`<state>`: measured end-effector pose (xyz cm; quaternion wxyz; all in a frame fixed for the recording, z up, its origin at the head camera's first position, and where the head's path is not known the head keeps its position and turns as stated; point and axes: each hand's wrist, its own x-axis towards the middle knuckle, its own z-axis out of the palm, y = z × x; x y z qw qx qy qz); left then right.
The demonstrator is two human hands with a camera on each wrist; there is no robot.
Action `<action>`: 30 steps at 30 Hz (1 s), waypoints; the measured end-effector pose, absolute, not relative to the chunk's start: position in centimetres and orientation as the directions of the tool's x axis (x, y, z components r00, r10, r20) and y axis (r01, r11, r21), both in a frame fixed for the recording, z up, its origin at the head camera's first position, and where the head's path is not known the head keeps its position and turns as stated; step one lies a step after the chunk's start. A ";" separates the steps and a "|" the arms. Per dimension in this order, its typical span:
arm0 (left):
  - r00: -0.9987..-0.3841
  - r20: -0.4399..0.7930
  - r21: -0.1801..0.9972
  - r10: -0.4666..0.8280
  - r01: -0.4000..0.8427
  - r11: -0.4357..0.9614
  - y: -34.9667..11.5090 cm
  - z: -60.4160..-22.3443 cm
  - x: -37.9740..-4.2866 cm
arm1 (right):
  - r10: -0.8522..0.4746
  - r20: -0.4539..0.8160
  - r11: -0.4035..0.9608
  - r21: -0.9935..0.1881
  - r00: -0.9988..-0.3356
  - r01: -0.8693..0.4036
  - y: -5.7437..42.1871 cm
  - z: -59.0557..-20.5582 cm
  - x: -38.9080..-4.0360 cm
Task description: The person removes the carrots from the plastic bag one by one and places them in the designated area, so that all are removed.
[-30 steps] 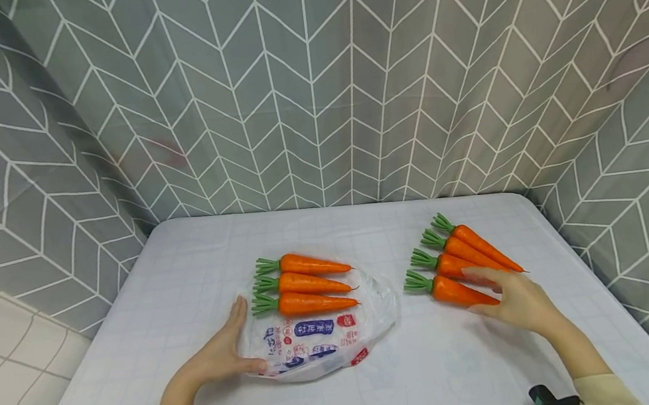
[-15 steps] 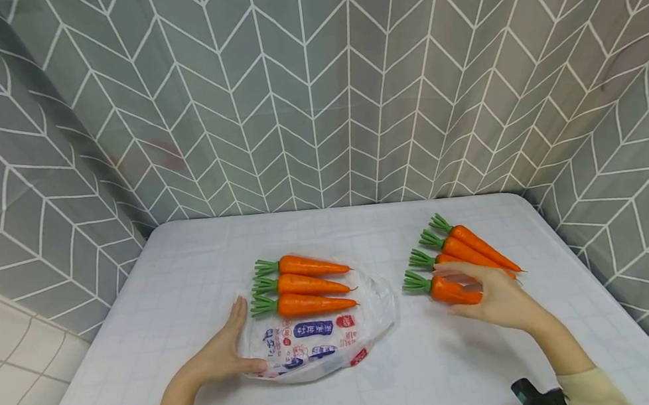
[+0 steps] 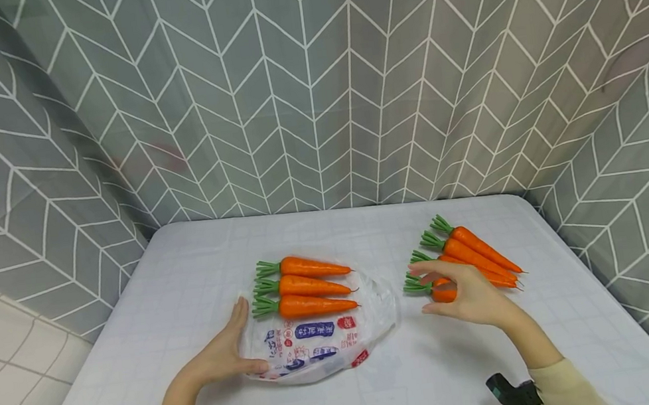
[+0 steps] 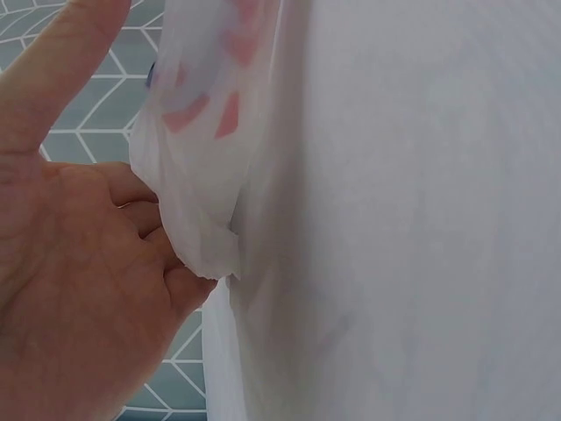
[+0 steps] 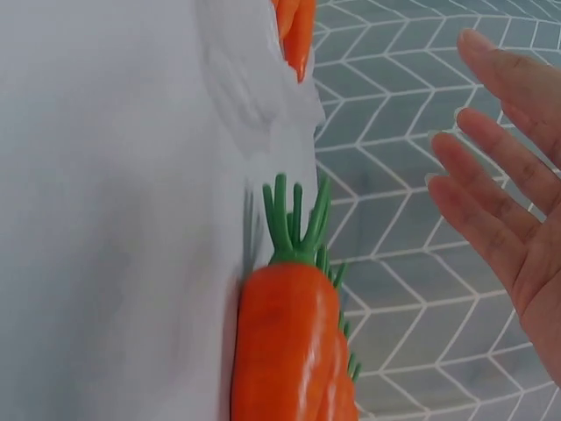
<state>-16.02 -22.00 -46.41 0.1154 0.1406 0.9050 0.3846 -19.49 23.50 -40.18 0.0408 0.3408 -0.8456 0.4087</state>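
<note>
My left hand [image 3: 221, 353] lies at the left edge of a white plastic bag [image 3: 374, 300] with blue and red print, thumb and fingers spread along it. In the left wrist view, the bag's crumpled edge [image 4: 197, 237] overlaps those fingers. Three orange carrots [image 3: 318, 304] with green stalks lie side by side on the bag. At right, my right hand [image 3: 479, 295] hovers over the nearest carrot [image 3: 444, 294] of a second group, thumb and fingers apart. The right wrist view has its fingers [image 5: 491, 206] extended, away from the carrot [image 5: 285, 342], holding nothing.
More carrots [image 3: 474, 245] lie fanned out beyond the right hand, tips toward the right. A white cloth covers the table [image 3: 327, 229]. Grey chevron-patterned curtains [image 3: 312, 97] hang behind and at both sides. Each wrist wears a black camera mount [image 3: 511, 394].
My right hand has moved left along the nearest right-hand carrot, toward its green stalks. The left hand, the bag and the carrots have stayed in place.
</note>
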 end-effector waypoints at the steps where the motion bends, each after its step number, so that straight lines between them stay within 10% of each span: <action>1: -0.934 -0.100 0.729 0.343 0.165 0.665 -22.0 -46.4 -16.0 | -0.546 0.351 0.431 -0.660 -0.760 -0.615 23.3 -40.2 -19.6; 30: -0.935 -0.093 0.729 0.342 0.170 0.663 -21.9 -46.5 -16.1 | -0.644 0.352 0.307 -0.695 -0.679 -0.651 17.0 -39.4 -20.7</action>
